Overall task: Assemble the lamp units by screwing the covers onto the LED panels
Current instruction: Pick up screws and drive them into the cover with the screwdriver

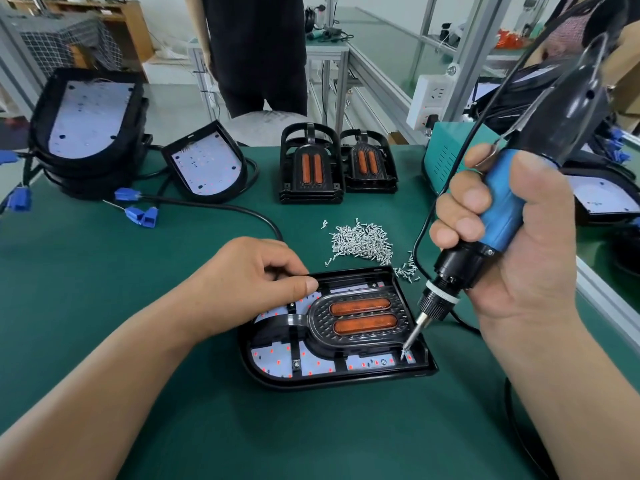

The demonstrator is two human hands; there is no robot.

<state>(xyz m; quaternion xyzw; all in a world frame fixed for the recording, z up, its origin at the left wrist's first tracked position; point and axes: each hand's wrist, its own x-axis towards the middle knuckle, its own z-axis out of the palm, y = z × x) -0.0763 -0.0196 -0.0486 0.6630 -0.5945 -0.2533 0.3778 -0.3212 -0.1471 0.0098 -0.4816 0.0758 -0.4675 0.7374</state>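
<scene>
Gripping the blue handle of an electric screwdriver (504,202), the right hand (519,251) is wrapping all its fingers tightly around it at the right of the frame. It is tilting the tool so that the bit is slanting down and to the left. The bit's tip is carrying a small screw (403,354) and is touching down at the lower right corner of the black cover (360,318).

That cover, with two orange strips, is lying on a white LED panel (277,363) in a black housing, just below the centre of the frame on the green mat (104,278). The left hand (249,282) is resting on the panel's upper left edge with curled fingers and the thumb lying along the rim; whether it is actually clutching anything cannot be told.

A pile of loose screws (363,240) is lying just above the panel. Two stacks of spare covers (311,168) are sitting at upper centre, and more panels (86,119) are piling up at upper left, with blue connectors (142,214) trailing beside them.
</scene>
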